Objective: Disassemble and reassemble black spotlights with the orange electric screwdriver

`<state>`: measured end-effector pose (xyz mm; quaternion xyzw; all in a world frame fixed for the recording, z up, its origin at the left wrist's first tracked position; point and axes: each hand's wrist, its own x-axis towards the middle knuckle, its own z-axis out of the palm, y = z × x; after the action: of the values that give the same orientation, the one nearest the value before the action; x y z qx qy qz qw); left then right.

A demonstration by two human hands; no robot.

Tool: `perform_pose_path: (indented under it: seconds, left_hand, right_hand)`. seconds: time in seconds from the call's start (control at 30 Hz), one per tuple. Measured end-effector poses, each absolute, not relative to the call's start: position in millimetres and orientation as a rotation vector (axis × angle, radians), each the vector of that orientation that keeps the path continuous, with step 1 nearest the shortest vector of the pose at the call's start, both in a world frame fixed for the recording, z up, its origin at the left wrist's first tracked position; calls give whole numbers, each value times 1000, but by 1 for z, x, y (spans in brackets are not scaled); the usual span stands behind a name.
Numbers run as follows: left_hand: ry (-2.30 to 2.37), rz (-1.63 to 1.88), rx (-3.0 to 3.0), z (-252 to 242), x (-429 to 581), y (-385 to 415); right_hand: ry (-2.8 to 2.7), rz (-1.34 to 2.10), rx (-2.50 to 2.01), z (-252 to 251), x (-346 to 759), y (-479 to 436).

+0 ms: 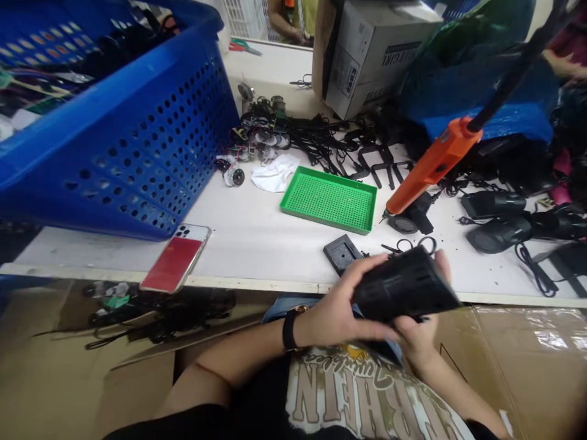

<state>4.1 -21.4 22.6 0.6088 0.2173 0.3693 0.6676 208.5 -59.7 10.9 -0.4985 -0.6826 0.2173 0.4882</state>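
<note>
A black cylindrical housing (398, 286) is held tilted over the table's front edge, a little blurred. My left hand (337, 308) wraps round its left end, thumb underneath. At its right end, my right hand (419, 333) grips it from below, with fingers showing behind it. Just beyond the housing lie a small black square part (342, 252) and scissors (404, 245), partly hidden by it. An orange electric screwdriver (431, 164) hangs above the table, tip down, near a black round part (403, 224).
A green tray (330, 200) sits mid-table beside a white cloth (275, 173). A blue basket (137, 140) and a red phone (177, 260) are on the left. Black cables (316, 137), a carton (376, 55) and black housings (499, 232) lie behind and right. A person (293, 21) is across the table.
</note>
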Motion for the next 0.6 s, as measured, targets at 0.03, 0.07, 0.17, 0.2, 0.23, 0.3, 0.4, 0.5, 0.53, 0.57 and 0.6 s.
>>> perform_pose_path:
  seconds: [0.03,0.07,0.17,0.2,0.23,0.3,0.4,0.5,0.53,0.57,0.6]
  left_hand:
    - [575,868,1294,21,0,-22]
    - [634,894,1234,19,-6,-22]
    - [734,952,1205,15,-28,-18]
    - [768,959,1231,14,-37,-15]
    - [798,956,1271,13,-45,-12]
    - [823,941,1391,10,-63,-5]
    - [740,914,1625,9,-85,4]
    - [638,859,1742,10,-99,11]
    - [635,843,1750,10,-101,13]
    - [644,837,1753,11,-101,14]
    - [660,839,1757,11,-100,15]
  right_hand:
    - [-1522,635,-1225,4,193,-65]
    - [-1415,733,-1230,-1,181,-67]
    - [-1362,755,-1208,-8,171,-62]
    - [-1364,657,-1208,-8,175,-57]
    - [-1378,546,-1214,-7,183,-52]
    - [-1470,375,-1241,-2,202,-40]
    - [-1773,291,-1278,8,223,-21]
    - [-2105,272,-1201,15,228,0]
    - [-2214,277,-1153,16,227,6]
    - [-2308,282,-1105,18,226,12]
    - [-2376,278,-1070,19,226,16]
